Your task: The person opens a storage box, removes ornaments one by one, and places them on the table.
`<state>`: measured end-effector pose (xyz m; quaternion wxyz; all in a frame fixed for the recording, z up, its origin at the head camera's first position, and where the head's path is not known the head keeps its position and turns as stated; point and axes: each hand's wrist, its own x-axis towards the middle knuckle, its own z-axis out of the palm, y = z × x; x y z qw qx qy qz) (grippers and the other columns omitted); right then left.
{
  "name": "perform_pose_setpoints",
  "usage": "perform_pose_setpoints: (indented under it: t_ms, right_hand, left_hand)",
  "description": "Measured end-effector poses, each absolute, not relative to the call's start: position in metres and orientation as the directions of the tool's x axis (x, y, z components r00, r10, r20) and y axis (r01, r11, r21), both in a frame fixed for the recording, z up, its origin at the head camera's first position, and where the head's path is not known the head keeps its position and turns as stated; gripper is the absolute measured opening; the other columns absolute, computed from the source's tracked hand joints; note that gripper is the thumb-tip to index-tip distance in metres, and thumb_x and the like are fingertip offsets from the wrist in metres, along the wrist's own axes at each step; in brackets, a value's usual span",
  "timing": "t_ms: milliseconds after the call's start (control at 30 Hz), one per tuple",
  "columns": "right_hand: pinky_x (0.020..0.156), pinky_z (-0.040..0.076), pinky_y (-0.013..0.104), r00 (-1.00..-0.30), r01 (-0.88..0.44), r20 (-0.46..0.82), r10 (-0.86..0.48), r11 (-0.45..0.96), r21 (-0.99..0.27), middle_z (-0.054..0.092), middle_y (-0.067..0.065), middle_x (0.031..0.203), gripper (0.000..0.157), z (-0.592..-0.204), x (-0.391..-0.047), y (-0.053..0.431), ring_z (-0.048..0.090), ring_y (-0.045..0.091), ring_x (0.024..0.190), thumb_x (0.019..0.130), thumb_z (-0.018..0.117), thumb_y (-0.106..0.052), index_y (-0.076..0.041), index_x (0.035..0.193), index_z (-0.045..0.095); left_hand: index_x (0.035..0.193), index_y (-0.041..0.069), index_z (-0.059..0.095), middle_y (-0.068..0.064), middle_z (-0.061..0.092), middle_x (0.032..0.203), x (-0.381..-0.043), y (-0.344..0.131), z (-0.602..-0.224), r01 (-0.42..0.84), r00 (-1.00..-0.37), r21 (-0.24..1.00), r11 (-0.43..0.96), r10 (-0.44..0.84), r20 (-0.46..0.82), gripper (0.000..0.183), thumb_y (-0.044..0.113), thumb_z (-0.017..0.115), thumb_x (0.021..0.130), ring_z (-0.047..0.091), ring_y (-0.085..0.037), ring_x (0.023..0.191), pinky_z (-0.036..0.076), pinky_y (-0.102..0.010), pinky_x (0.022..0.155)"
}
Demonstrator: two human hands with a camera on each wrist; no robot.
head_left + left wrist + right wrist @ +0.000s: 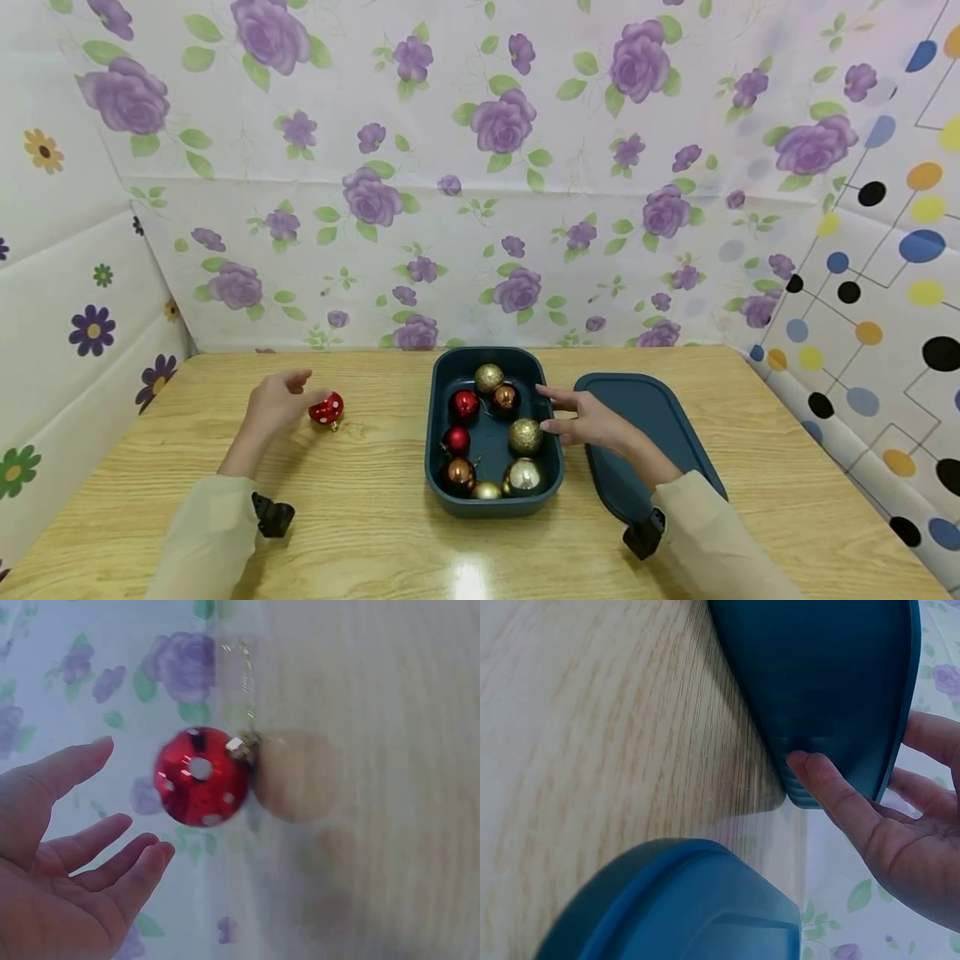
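Observation:
My left hand (279, 404) is beside a red bauble with white dots (327, 408) on the table's left side. In the left wrist view, this bauble (201, 777) stands a little apart from the spread fingers, its gold cap and thread in sight. My right hand (596, 421) grips the right wall of a dark blue box (437, 417). In the right wrist view, some fingers (829, 780) lie against the outer wall while others reach over the rim. Inside the box are several baubles: glittery gold (525, 436), red (465, 405), bronze (459, 475) and silver (523, 477).
A flat dark blue lid (637, 400) lies on the wooden table (360, 533) right of the box, partly under my right forearm. Flower-patterned sheeting (450, 242) stands behind the table, with more patterned sheeting at both sides.

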<state>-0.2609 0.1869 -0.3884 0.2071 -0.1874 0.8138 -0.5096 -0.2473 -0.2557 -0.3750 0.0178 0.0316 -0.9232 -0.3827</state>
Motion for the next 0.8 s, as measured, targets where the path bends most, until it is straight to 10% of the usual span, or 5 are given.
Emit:
perform_pose_setpoints:
  t_ms: [633,800]
  right_hand:
    - [0.072,0.049,0.049,-0.844,-0.092,-0.144,-0.517,0.402,-0.911,0.019,0.028,0.145,0.071,-0.389,-0.261,0.187,0.028,0.042,0.129,0.086,0.064,-0.023,-0.011,0.145,0.025]
    - [0.069,0.048,0.048,-0.838,-0.105,-0.136,-0.528,0.402,-0.91,0.019,0.03,0.144,0.071,-0.389,-0.261,0.187,0.047,0.042,0.111,0.087,0.062,-0.023,-0.01,0.145,0.024]
  left_hand:
    - [0.125,0.0,0.053,-0.019,0.054,0.124,-0.228,-0.14,-0.358,0.246,-0.968,0.819,0.519,0.168,0.184,0.051,0.021,0.07,0.081,0.053,-0.032,0.111,0.047,-0.039,0.088]
    - [0.12,0.002,0.058,-0.016,0.059,0.119,-0.219,-0.107,-0.363,0.27,-0.951,0.85,0.452,0.264,0.162,0.048,0.022,0.072,0.079,0.057,-0.028,0.107,0.048,-0.037,0.088]
